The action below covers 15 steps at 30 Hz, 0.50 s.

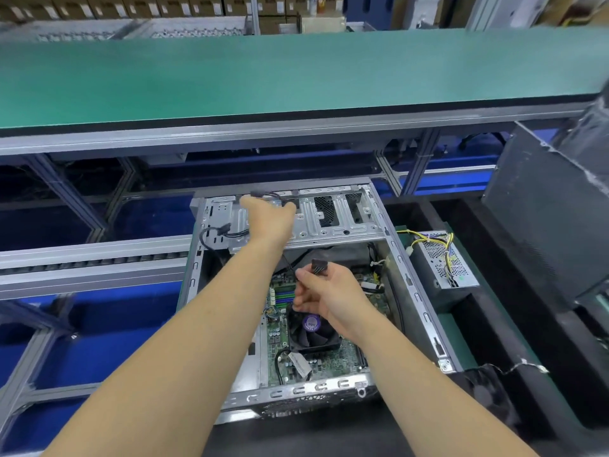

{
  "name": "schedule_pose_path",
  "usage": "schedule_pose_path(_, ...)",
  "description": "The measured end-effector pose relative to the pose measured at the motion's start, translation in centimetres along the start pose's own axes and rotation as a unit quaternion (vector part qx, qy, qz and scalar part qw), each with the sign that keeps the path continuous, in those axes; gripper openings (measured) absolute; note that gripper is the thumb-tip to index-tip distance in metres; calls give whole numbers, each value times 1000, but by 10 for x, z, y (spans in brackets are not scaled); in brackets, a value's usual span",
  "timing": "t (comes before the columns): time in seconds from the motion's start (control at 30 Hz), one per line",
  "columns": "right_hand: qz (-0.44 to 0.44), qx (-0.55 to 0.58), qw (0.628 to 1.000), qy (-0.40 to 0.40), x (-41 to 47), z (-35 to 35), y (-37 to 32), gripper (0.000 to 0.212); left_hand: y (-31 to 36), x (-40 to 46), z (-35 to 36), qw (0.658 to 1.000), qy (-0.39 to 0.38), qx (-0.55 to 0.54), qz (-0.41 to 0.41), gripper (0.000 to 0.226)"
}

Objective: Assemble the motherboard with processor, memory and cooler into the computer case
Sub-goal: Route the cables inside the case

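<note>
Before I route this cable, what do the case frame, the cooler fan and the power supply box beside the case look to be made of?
Case frame: bare sheet metal by its look, dull silver, with stamped slots and folded edges.
Cooler fan: probably black plastic, matte blades, with a purple hub sticker.
Power supply box: likely thin grey metal, perforated with small vent holes; yellow and black wires come out of it.

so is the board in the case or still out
In. The board lies flat inside the open case, with the cooler mounted on it. Whether it is screwed down cannot be told.
</note>
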State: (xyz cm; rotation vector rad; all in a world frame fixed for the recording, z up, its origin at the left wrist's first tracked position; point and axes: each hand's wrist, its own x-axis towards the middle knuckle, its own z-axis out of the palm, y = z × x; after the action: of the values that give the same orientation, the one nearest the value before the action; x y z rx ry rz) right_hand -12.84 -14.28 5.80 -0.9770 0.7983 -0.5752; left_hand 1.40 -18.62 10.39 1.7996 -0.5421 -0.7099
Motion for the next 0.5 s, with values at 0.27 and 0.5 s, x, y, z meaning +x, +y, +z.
schedule_pose_path(0.27, 7, 17, 1000, 9, 1, -2, -2, 12, -18, 16, 9, 999, 32, -6, 35, 13)
schedule_pose_path(0.5, 22, -27, 998, 55, 2, -2, -3, 29, -17, -1, -4, 985, -48, 81, 145, 12)
